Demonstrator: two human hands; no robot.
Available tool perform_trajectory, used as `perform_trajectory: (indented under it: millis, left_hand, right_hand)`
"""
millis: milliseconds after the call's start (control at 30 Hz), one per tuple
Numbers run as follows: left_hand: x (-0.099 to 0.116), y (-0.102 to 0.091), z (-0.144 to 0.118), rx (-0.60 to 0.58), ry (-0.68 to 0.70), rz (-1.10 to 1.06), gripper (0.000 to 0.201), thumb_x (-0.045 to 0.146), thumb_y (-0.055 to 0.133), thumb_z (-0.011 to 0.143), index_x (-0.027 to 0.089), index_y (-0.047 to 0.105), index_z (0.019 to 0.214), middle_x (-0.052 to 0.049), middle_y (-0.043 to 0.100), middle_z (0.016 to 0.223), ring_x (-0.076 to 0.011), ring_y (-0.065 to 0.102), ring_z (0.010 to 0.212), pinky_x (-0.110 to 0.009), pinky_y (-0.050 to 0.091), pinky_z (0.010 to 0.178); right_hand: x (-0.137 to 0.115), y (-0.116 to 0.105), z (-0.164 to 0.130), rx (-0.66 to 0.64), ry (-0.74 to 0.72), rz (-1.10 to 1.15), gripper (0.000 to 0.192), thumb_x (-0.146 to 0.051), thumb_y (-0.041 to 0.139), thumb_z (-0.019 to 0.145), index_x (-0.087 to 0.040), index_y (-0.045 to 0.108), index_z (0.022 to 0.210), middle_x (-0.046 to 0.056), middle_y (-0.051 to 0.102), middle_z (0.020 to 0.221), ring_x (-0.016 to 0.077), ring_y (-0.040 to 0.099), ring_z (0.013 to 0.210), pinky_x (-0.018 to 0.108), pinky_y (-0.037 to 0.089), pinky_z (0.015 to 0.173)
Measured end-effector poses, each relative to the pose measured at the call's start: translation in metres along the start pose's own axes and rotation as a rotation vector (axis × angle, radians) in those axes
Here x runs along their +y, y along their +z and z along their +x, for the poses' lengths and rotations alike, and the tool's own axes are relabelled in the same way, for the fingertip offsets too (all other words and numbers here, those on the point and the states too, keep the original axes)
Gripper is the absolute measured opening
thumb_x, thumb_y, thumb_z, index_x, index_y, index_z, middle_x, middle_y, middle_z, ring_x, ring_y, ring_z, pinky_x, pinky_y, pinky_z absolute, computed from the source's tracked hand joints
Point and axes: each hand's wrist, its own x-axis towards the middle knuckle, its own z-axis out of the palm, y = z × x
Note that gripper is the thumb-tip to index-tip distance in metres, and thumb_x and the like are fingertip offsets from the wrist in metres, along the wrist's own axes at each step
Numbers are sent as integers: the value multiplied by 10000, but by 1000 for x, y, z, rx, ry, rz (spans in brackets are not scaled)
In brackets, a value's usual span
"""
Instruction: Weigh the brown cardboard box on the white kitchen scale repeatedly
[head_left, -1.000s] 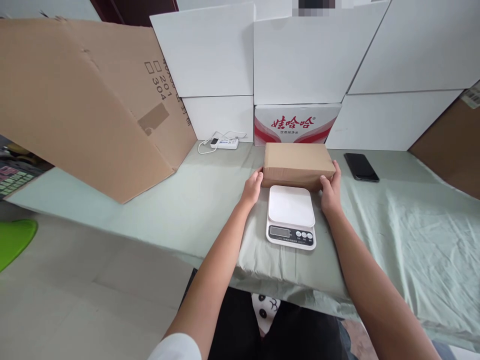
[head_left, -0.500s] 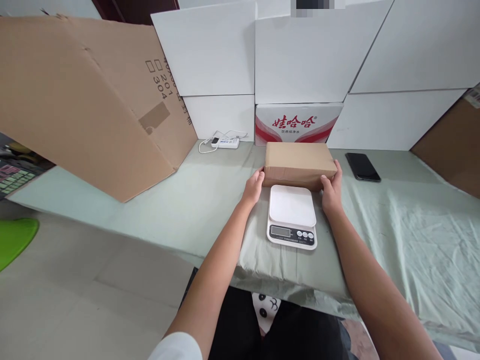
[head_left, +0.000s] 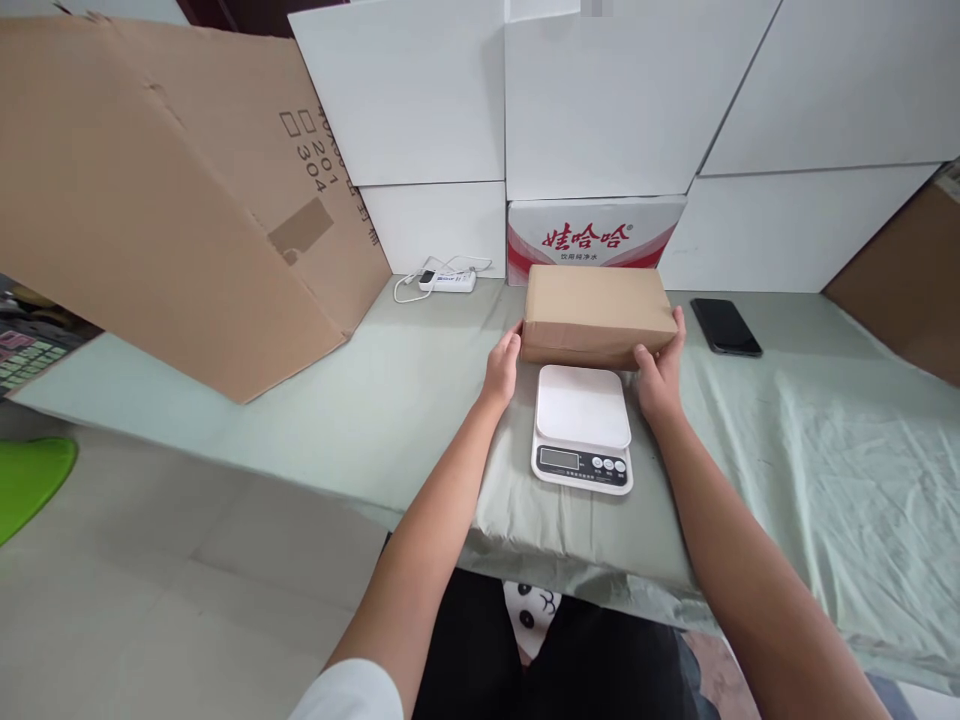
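A closed brown cardboard box [head_left: 598, 312] is gripped between my two hands, just behind a white kitchen scale [head_left: 583, 410]. My left hand [head_left: 502, 368] presses on the box's left end, its fingers partly hidden behind that end. On the right end, my right hand [head_left: 661, 372] has its thumb at the front lower corner and its fingers around the side. The scale's weighing platform bears nothing, and its display [head_left: 559, 458] and buttons face me. Whether the box's underside touches the table I cannot tell.
Behind the box stands a white and red printed carton [head_left: 525, 240] below white panels [head_left: 600, 110]. A black phone [head_left: 726, 327] lies to the right, a white power strip with cable [head_left: 448, 281] to the back left. A large cardboard sheet [head_left: 225, 220] leans at left on the green cloth [head_left: 337, 430].
The box has risen slightly in my hands, and its top looks a little larger. Both hands have shifted with it. The scale stays in place; the camera view has moved a little.
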Motion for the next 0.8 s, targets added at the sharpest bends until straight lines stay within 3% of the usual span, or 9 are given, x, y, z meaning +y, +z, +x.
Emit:
perform_trajectory:
  millis: [167, 300, 467, 600, 800]
  left_hand:
    - [17, -3, -19, -21, 113, 30, 872, 825, 384, 1041, 244, 557, 1667, -61, 569, 1762, -293, 479, 1690, -451, 405, 1400]
    - [33, -14, -69, -93, 174, 13, 860, 822, 412, 1049, 293, 485, 1722, -28, 508, 1806, -305, 442, 1711, -440, 380, 1418]
    - [35, -29, -124, -170, 165, -18, 863, 799, 442, 1055, 272, 459, 1738, -62, 453, 1833, -339, 411, 1724, -476, 359, 1434]
    - [32, -31, -131, -136, 117, -9, 859, 788, 451, 1059, 251, 475, 1728, -85, 457, 1826, -347, 424, 1717, -494, 370, 1429]
    - [31, -31, -129, -122, 114, -7, 789, 743, 450, 1083, 280, 486, 1721, -63, 480, 1816, -331, 427, 1717, -498, 360, 1439]
  right_hand:
    - [-31, -11, -8, 15, -139, -30, 1087, -774, 657, 903, -304, 205, 1772, 111, 320, 1861, 382, 297, 1758, 656, 201, 1478]
    - [-52, -35, -44, 20, -154, -18, 982, -712, 632, 962, -344, 229, 1779, 81, 270, 1881, 373, 269, 1769, 659, 223, 1480]
    - [-48, -58, -95, 18, -107, -66, 936, -688, 662, 955, -329, 323, 1751, 127, 374, 1818, 432, 325, 1731, 759, 194, 1451]
    - [-44, -58, -103, 26, -88, -95, 867, -684, 638, 971, -346, 372, 1724, 112, 402, 1807, 433, 346, 1714, 785, 168, 1443]
    - [-47, -55, -97, 32, -95, -78, 805, -675, 654, 970, -377, 449, 1689, 103, 506, 1744, 435, 435, 1666, 773, 227, 1436]
